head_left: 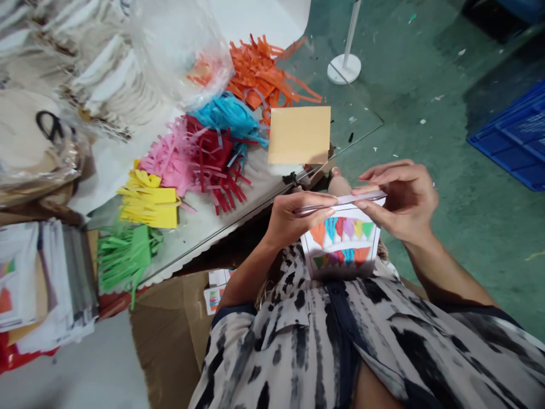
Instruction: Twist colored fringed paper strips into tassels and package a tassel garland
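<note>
A white box printed with rows of coloured tassels is held upright close to my body. My left hand pinches the left part of its top edge between thumb and fingers. On the right part of the same edge, my right hand grips with its thumb in front and fingers behind. The top flap lies folded along that edge between both hands. What the box contains is hidden. Just beyond the hands, a tan paper square rests on the table corner.
Cut paper fringes lie along the glass-topped table: orange, blue, dark red, pink, yellow and green. Stacked printed sheets stand at left. A blue crate sits on the floor at right.
</note>
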{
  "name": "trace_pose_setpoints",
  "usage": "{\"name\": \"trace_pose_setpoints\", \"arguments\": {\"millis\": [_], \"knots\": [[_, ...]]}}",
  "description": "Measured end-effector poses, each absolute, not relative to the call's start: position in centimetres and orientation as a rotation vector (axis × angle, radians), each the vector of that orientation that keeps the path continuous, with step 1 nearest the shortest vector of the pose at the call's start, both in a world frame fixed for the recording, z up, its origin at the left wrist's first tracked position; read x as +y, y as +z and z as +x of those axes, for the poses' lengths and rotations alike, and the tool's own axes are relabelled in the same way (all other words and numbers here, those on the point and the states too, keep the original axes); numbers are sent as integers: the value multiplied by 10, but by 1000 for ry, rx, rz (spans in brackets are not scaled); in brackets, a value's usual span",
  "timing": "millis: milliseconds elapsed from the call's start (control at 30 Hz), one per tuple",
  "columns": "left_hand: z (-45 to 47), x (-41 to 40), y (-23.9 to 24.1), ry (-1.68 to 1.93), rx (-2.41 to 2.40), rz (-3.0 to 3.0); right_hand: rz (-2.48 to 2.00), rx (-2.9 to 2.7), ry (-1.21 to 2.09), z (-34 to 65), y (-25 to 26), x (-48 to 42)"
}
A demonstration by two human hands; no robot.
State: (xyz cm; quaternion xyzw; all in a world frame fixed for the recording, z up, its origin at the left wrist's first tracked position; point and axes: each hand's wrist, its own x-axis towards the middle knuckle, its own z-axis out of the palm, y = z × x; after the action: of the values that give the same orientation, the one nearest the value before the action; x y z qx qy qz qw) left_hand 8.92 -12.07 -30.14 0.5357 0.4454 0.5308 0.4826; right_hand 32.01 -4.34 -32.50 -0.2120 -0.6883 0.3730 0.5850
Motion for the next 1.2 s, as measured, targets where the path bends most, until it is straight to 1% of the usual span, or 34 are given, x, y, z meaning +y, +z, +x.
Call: {"name": "trace_pose_setpoints", "arguments": {"millis": [200,300,433,833,1200], "knots": [[100,-117,-295,1269,1085,1351,-525,-1587,895,339,-297,-49],[104,-116,-291,1254,1062,1340,-545,-1843,955,348,-281,-55],[110,-115,-287,1245,1071,1352,-563,-2116,853,352,-272,-54],[109,-107,-288,1124,1123,1376,-717,-2095,924,352,-279,-46],[107,-104,-291,1111,1121,1353,-756,-2060,910,352,-287,-44]]}}
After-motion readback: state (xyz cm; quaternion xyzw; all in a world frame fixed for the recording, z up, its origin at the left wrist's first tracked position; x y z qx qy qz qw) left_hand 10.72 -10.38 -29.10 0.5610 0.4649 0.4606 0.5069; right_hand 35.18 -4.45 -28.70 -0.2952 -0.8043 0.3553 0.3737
